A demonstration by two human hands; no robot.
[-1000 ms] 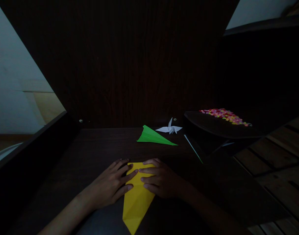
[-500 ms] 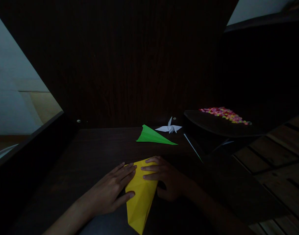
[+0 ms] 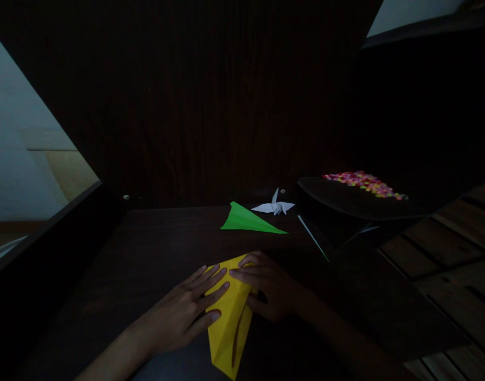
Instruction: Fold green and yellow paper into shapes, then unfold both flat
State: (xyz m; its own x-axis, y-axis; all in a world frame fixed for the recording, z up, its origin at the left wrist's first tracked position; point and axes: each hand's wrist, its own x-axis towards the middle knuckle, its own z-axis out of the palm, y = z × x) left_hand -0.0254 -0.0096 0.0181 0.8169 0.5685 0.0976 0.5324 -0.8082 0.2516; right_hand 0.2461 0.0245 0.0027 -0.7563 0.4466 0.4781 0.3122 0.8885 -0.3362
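A folded yellow paper [image 3: 229, 328], long and pointed toward me, lies on the dark wooden table [image 3: 155, 243]. My left hand [image 3: 187, 309] lies flat on its left side with fingers spread, pressing it down. My right hand [image 3: 266, 286] grips the paper's right edge, fingers on top and thumb tucked beneath, and that side is lifted and folding over toward the middle.
A green folded paper plane [image 3: 248, 219] and a small white paper crane [image 3: 275, 206] lie farther back. A thin stick [image 3: 313, 239] lies to their right. A dark tray [image 3: 346, 203] at right holds several small colourful pieces [image 3: 364, 182]. A dark wooden wall rises behind the table.
My right hand has gone from pressing flat on the yellow paper to gripping its right edge and lifting that flap inward. The paper has turned slightly. My left hand stays pressing.
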